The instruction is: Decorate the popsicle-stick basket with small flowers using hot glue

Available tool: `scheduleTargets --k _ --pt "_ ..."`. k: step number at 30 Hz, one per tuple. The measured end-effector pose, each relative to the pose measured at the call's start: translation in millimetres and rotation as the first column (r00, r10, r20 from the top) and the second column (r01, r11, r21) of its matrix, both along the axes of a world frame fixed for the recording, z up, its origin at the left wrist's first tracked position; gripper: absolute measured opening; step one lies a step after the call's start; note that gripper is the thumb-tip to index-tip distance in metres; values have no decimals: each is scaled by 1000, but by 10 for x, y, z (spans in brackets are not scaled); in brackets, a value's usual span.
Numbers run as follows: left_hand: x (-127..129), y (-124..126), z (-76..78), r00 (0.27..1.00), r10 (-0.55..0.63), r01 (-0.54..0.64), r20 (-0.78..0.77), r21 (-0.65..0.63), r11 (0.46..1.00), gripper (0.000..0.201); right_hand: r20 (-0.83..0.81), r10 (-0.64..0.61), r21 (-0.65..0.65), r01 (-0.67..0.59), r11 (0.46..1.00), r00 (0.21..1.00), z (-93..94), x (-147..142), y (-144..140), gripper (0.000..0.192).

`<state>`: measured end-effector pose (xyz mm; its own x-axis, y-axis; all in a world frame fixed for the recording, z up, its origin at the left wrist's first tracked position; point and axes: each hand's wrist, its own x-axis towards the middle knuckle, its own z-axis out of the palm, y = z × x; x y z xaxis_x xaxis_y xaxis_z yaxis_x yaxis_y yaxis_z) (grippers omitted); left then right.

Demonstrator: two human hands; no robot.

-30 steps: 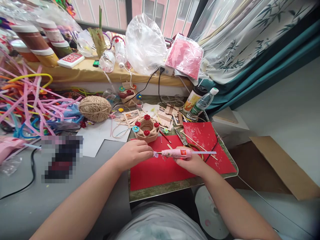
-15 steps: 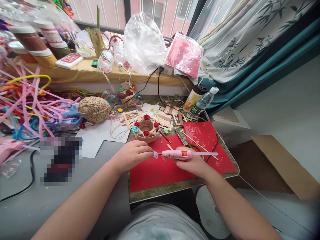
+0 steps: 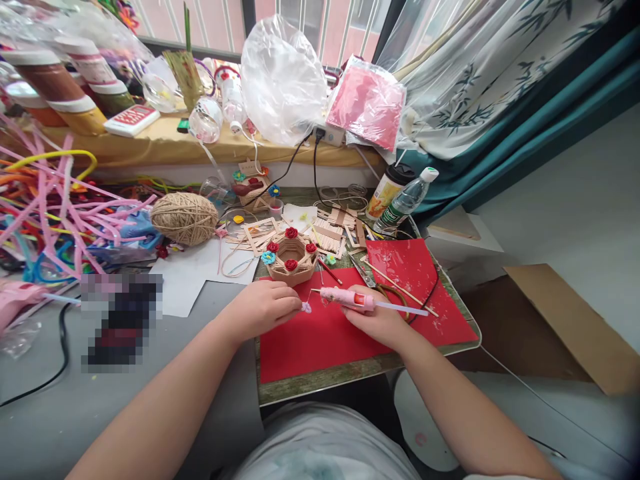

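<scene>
My left hand (image 3: pixel 267 308) pinches a small pale purple flower (image 3: pixel 307 307) at its fingertips, above the red sheet (image 3: pixel 295 353). Wrapped in my right hand (image 3: pixel 377 323) is a pink hot glue gun (image 3: pixel 345 297) with a clear glue stick (image 3: pixel 403 309) poking out of its back. The gun's nozzle points left and up, a short way from the flower, and a thin strand of glue seems to hang between them. Just behind stands a hexagonal craft-stick basket (image 3: pixel 291 261) with red roses and a blue flower on its rim.
Scissors (image 3: pixel 367 273) and a thin wooden stick (image 3: pixel 400 287) lie right of the basket. Craft sticks (image 3: pixel 327 237), a twine ball (image 3: pixel 185 219) and a water bottle (image 3: pixel 407 203) stand further back. Pink pipe cleaners (image 3: pixel 75 213) heap at the left; a black cable (image 3: pixel 315 167) hangs from the sill.
The glue gun has drawn back from the flower, its nozzle tipping upward and its rear end dropping. My left hand stays almost in place with the flower.
</scene>
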<state>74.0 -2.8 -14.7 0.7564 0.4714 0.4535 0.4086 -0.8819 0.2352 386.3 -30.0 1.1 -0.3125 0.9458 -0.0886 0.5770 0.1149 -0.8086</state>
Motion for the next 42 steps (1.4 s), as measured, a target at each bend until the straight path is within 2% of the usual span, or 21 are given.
scheduleTargets --k 3,7,15,25,33,42 --pt "-10 23 -23 999 15 -16 -32 -19 1000 18 90 14 31 -17 999 996 -50 -93 40 6" --pt "-21 51 -63 997 47 -48 -53 -18 999 20 96 71 81 -79 994 993 -120 -211 100 3" --pt "-9 89 -154 980 181 -184 -76 -32 982 22 108 54 136 -69 988 993 -228 -244 145 8" --pt "7 136 -189 975 187 -199 -123 -93 976 21 119 56 170 -76 983 991 -294 -245 152 7" --pt "18 136 -188 976 184 -195 -113 -92 976 23 151 38 177 -65 982 988 -288 -254 164 14" --pt "14 139 -163 978 189 -194 -91 -49 980 23 128 29 148 -48 988 991 -263 -242 141 8"
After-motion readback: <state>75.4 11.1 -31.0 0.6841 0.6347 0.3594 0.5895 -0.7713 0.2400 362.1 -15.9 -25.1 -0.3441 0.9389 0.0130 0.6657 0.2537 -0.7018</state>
